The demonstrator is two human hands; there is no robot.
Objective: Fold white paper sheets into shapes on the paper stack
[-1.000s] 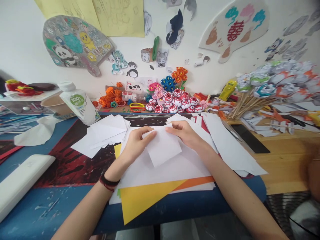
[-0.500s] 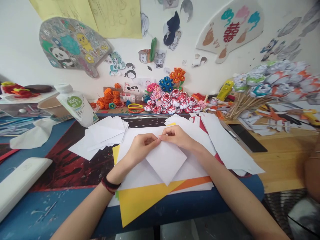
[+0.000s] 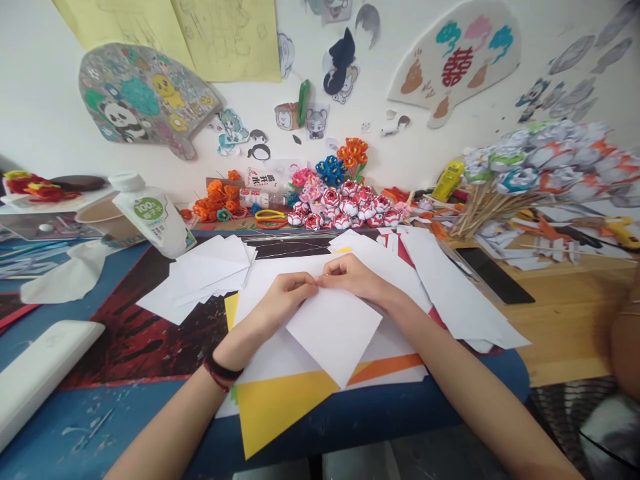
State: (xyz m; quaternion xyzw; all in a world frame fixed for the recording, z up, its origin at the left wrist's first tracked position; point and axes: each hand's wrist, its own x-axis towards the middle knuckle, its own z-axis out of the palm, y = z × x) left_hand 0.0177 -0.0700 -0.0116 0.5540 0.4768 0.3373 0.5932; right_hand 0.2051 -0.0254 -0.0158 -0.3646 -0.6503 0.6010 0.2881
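Observation:
A white square of paper [image 3: 336, 333] is turned corner-down between my hands, its lowest corner pointing toward me. My left hand [image 3: 287, 297] pinches its top corner from the left. Close against it, my right hand [image 3: 347, 275] pinches the same corner from the right, and the fingertips nearly meet. Below lie larger white sheets [image 3: 265, 357], with a yellow sheet [image 3: 280, 407] and an orange sheet [image 3: 390, 368] sticking out at the near edge. The part of the corner inside my fingers is hidden.
White paper pieces [image 3: 210, 267] lie to the left, and long white sheets [image 3: 450, 287] to the right beside a black phone [image 3: 495, 273]. Behind stand a white bottle [image 3: 153, 217], red-and-white paper flowers [image 3: 345, 207] and a bundle of flowers on sticks [image 3: 545, 160]. Another person's arm [image 3: 625, 347] shows at right.
The paper square now looks larger and tips lower, its bottom corner nearer me. Both hands keep their pinch at the top corner and have shifted only slightly.

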